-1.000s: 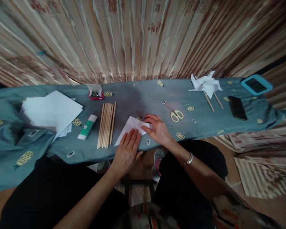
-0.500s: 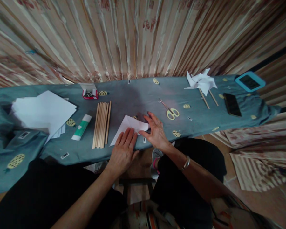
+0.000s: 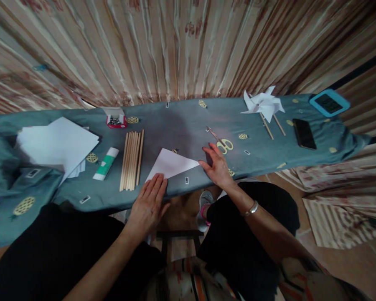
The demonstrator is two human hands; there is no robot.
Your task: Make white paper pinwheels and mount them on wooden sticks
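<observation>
A white sheet of paper (image 3: 172, 162), folded into a triangle, lies on the cloth-covered table in front of me. My left hand (image 3: 150, 198) rests flat on its lower left part, fingers stretched out and covering that corner. At the paper's right tip is my right hand (image 3: 217, 165), fingers spread, with the thumb touching or very close to the tip. Just beyond those fingers lie scissors (image 3: 224, 145) with yellow handles. Left of the paper is a row of thin wooden sticks (image 3: 131, 161).
A glue stick (image 3: 105, 164) and a stack of white paper (image 3: 62, 142) lie at the left. Behind the sticks stands a small red box (image 3: 116, 120) of metal pieces. Far right are paper pinwheels (image 3: 265, 103), a phone (image 3: 304, 133) and a blue-framed device (image 3: 329, 103).
My right hand has slid right to the paper's tip, and my left hand has moved down and left. The paper's right part now lies flat as a long point.
</observation>
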